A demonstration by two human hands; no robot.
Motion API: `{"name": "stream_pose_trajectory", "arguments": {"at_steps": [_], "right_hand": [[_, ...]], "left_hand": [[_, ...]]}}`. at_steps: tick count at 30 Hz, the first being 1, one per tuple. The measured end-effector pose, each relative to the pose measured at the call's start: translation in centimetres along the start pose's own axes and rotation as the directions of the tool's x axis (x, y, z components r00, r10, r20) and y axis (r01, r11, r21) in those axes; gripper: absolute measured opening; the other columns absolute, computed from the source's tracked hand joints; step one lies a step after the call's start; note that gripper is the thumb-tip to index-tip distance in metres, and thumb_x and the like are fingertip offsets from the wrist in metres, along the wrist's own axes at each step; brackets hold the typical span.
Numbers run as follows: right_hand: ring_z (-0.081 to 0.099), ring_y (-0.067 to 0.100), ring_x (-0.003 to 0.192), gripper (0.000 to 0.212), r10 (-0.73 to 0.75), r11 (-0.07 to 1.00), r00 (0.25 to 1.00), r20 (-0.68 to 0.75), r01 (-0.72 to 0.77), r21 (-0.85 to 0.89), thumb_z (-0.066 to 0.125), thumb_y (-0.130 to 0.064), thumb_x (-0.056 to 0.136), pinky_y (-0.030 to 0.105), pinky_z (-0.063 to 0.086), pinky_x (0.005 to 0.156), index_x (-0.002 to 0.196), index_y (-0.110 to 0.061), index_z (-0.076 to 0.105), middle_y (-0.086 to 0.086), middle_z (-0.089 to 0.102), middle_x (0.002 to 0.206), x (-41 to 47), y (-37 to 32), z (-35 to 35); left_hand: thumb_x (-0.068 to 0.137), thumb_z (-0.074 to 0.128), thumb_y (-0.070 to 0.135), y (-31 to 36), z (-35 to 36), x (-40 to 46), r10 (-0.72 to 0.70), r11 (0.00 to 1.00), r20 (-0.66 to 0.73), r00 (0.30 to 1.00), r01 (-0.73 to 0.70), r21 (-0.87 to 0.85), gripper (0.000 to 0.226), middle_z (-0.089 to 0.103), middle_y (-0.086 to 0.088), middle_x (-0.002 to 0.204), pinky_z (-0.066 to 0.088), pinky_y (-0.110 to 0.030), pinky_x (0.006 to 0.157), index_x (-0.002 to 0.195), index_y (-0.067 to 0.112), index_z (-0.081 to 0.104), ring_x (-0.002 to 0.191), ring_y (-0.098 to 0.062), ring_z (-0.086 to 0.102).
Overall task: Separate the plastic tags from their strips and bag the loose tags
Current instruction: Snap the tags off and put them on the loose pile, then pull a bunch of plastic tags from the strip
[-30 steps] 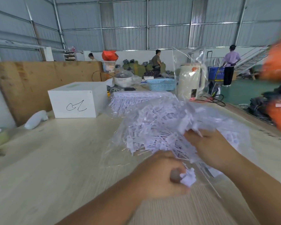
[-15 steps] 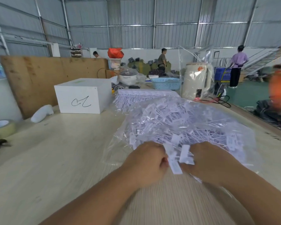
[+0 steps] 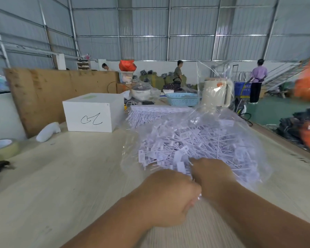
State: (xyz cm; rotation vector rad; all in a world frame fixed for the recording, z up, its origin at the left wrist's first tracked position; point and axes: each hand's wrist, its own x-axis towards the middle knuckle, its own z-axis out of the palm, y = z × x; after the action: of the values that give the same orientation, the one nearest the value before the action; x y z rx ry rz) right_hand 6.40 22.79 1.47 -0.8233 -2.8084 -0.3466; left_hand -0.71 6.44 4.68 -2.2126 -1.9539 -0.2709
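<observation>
**Plastic tags heaped in a clear bag, both hands at its near edge**

Pale lilac loose tags [image 3: 195,140] fill a clear plastic bag [image 3: 254,133] that lies on the light wooden table [image 3: 64,176], at about one o'clock from the hands. The left hand [image 3: 166,197] sits at the bag's near edge with its fingers curled into a fist; a scrap of white plastic shows at its knuckles, but what it grips cannot be told for sure. The right hand [image 3: 212,173] is just beside it, touching it, fingers curled down into the tags at the bag's mouth and closed on a few of them. Both forearms reach in from six o'clock.

Beyond the bag, at twelve o'clock, lies a stack of uncut tag strips [image 3: 150,113]. At eleven o'clock stands a white box [image 3: 91,117] with a black scribble on its front, and a small white bundle [image 3: 48,131] rests near its left side. A roll of tape [image 3: 3,148] lies at nine o'clock at the table's edge. A blue basket [image 3: 182,99] and a cream kettle [image 3: 217,92] stand at the far end.
</observation>
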Motion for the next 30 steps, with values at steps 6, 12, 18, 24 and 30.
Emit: {"name": "stream_pose_trajectory", "arguments": {"at_steps": [6, 12, 18, 24, 30], "right_hand": [[0.064, 0.029, 0.1, 0.022, -0.005, 0.998, 1.0, -0.005, 0.005, -0.07, 0.044, -0.014, 0.089, 0.032, 0.035, 0.066, 0.111, -0.016, 0.049, 0.005, 0.066, 0.107, 2.3, -1.8, 0.7], [0.063, 0.025, 0.102, 0.021, 0.013, 0.996, 0.999, 0.051, -0.017, 0.087, 0.046, -0.02, 0.09, 0.031, 0.037, 0.07, 0.111, -0.021, 0.047, -0.001, 0.065, 0.107, 2.3, -2.3, 0.2], [0.05, 0.019, 0.114, 0.056, -0.151, 0.906, 0.988, 0.045, 0.12, 0.407, 0.063, -0.028, 0.079, 0.035, 0.041, 0.096, 0.131, -0.025, 0.042, -0.006, 0.049, 0.117, 0.7, -2.4, -0.2], [0.044, 0.023, 0.114, 0.048, -0.273, 0.956, 0.958, -0.082, 0.28, 0.082, 0.053, -0.03, 0.085, 0.036, 0.036, 0.096, 0.131, -0.019, 0.047, 0.001, 0.043, 0.122, 0.4, -2.7, 0.5], [0.055, 0.028, 0.105, 0.037, -0.228, 0.969, 0.964, -0.134, 0.211, -0.131, 0.059, -0.027, 0.081, 0.041, 0.043, 0.09, 0.115, -0.014, 0.065, 0.007, 0.059, 0.113, 1.4, -4.5, 0.0]], "left_hand": [[0.09, 0.056, 0.022, 0.0, -0.8, -0.4, 0.068, 0.995, 0.036, 0.997, -0.065, -0.08, 0.005, 0.062, -0.001, 0.091, 0.047, -0.041, 0.074, 0.09, 0.019, 0.06, 0.087, -0.025, 0.058], [0.091, 0.056, 0.037, -1.2, -0.7, -0.5, -0.036, 0.98, -0.067, 0.997, 0.022, -0.197, 0.015, 0.061, 0.007, 0.087, 0.049, -0.036, 0.077, 0.088, 0.024, 0.062, 0.084, -0.012, 0.056], [0.079, 0.067, 0.029, -3.7, -1.9, -0.3, -0.224, 0.975, -0.672, 0.706, 0.166, -0.15, 0.028, 0.061, 0.0, 0.106, 0.043, -0.037, 0.091, 0.104, 0.017, 0.067, 0.1, -0.021, 0.053], [0.09, 0.058, 0.03, -9.4, -3.4, -0.2, -0.78, 0.548, -0.426, 0.459, 0.829, -0.109, 0.042, 0.054, -0.013, 0.129, 0.039, -0.041, 0.093, 0.129, 0.018, 0.05, 0.118, -0.035, 0.048], [0.087, 0.046, 0.014, -4.6, -0.5, 1.1, -0.458, 0.847, -0.381, 0.803, 0.524, 0.087, 0.009, 0.064, -0.005, 0.08, 0.031, -0.031, 0.052, 0.093, 0.021, 0.047, 0.073, -0.029, 0.065]]}}
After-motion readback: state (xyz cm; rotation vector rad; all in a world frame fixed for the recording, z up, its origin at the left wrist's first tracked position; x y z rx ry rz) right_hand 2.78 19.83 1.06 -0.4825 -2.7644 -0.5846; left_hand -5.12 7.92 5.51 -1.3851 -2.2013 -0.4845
